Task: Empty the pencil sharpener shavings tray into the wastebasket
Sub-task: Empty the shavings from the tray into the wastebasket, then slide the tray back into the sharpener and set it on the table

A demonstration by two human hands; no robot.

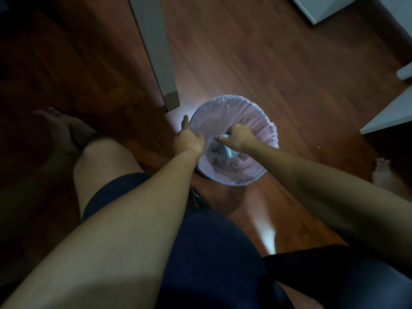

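**Inspector:** Noted: left hand clasps the wastebasket at its left rim, thumb inside; right hand curls round the pale shavings tray, held low over the middle of the liner.

**Clerk:** Method?

**Inspector:** Steady the rim; tip the tray mouth-down, well inside; tap lightly; shavings lie at the bottom; whether the tray is clear, I cannot tell.

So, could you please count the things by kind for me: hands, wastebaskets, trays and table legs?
2 hands: left hand, right hand
1 pink-lined wastebasket
1 light blue shavings tray
1 grey table leg
Total: 5
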